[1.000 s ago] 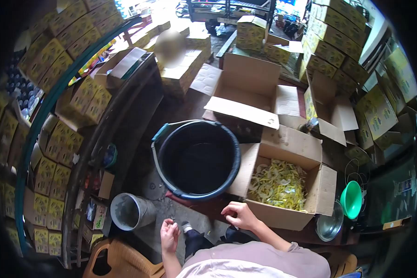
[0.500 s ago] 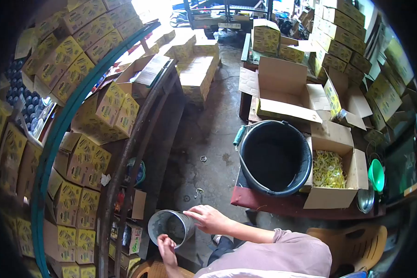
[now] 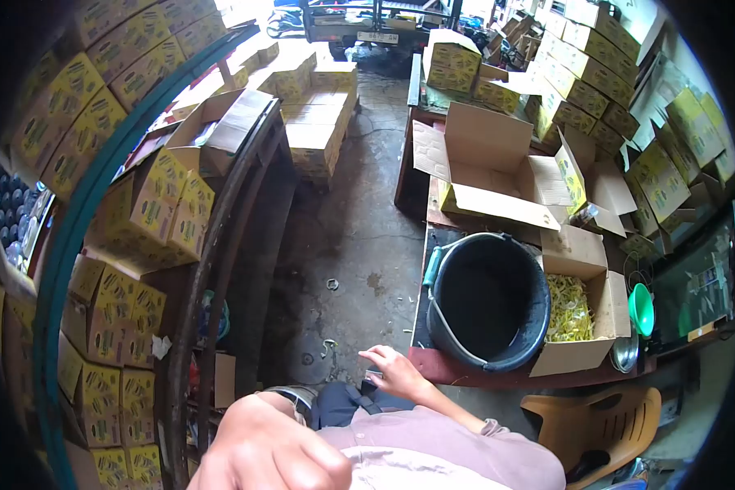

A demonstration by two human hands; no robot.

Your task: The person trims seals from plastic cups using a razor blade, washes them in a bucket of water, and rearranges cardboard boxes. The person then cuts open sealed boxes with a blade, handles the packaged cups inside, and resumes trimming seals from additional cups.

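My left hand (image 3: 273, 449) is raised close to the camera at the bottom, its fingers curled in. Whatever it may hold is hidden. Behind it, only part of the rim of a grey bucket (image 3: 306, 394) shows, by my lap. My right hand (image 3: 396, 372) is in front of my body with fingers apart and nothing in it, to the right of that bucket. Beyond it, on the red-edged bench (image 3: 441, 369), stands a large black bucket (image 3: 531, 314) with a teal handle grip. Beside the black bucket is an open carton (image 3: 576, 357) holding yellow-green strips or rings (image 3: 570, 310).
Stacked yellow-printed cartons (image 3: 110, 314) fill the left shelving behind a teal post (image 3: 98, 214). More open cartons (image 3: 486, 139) sit farther along the bench. A green funnel (image 3: 642, 310) and metal bowl (image 3: 625, 353) are at right, above an orange-brown chair (image 3: 600, 420).
My left hand has risen from the grey bucket toward the camera and now covers most of it. My right hand has left the bucket's rim and moved right. The view has shifted slightly.
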